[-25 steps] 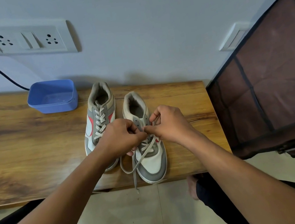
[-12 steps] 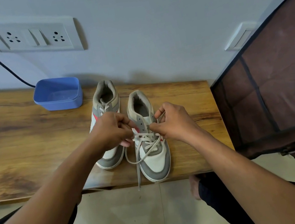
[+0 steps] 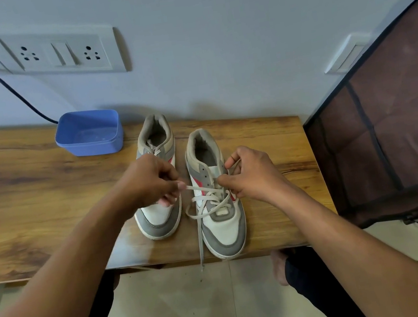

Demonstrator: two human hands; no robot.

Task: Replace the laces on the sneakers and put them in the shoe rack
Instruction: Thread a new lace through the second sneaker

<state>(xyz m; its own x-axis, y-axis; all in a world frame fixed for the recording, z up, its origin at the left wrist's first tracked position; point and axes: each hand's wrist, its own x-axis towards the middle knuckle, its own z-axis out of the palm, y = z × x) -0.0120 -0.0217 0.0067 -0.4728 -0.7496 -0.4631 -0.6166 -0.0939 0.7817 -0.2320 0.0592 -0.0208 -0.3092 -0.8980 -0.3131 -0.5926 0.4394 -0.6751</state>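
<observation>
At table edge, sneaker toe, lace overhanging

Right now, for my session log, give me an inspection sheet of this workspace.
Surface: wooden table, both sneakers stand on it.
Job's things: left sneaker beside right sneaker; lace of the right one partly threaded, end hanging over the table edge; shoe rack at right.
Clutter: blue tub.
Hands: left hand and right hand each pinch the lace.
Cables: black cable runs toward the tub.
Surroundings: socket panel, tiled floor.
</observation>
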